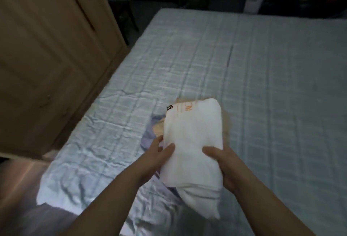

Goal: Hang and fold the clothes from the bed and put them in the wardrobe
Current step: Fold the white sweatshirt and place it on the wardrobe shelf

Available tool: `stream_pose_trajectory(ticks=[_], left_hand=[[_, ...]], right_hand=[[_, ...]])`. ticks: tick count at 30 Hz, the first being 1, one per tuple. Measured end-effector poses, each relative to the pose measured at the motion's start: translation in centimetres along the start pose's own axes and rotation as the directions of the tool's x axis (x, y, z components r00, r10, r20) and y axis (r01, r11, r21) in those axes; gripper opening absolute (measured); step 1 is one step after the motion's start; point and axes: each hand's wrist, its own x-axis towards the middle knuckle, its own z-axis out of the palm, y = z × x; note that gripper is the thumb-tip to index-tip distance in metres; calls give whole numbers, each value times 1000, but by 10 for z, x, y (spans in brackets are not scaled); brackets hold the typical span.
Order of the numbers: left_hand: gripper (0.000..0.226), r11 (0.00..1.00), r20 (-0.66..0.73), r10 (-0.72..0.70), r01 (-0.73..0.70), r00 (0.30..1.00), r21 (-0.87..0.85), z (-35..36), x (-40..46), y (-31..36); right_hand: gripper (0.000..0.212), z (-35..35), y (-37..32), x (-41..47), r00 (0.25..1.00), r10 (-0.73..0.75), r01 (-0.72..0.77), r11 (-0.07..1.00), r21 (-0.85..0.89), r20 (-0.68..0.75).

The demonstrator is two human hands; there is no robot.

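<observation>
**Folded white garment lifted off the bed, wardrobe not yet reached**

The left hand was closed on the left edge of a folded white garment, thumb on top and fingers beneath. The right hand was clamped on its right edge in the same way, so the bundle was held between both, in the lower centre of the frame. The garment carried faint orange print and a small dark tag near its upper end, and its lower end sagged.

Beneath it, at lower centre, a pale lavender piece and a tan piece appeared to lie on the bed; whether they were folded could not be told. The rest of the checked bedcover looked bare towards the upper right.

A wooden wardrobe door filled the upper left, shut as far as could be seen.

Judging by this, folding was largely done for this garment; carrying it over, opening the wardrobe and dealing with the remaining pieces were left.
</observation>
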Motion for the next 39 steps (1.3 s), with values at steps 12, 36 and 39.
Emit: stream_pose_trajectory(ticks=[12,36,39], left_hand=[[88,799,-320,165,-316,933,-511,-300,-292,2],[48,997,-482,61,-79,874,-18,-744,-617,-74],[56,998,-579,21,-52,815,-37,-798,-609,-75]], right_hand=[[42,394,67,-71,759,334,-183,933,-310,559],[87,944,280,-87,146,734,515,516,-684,663],[47,994,298,-68,133,728,700,411,-584,672]])
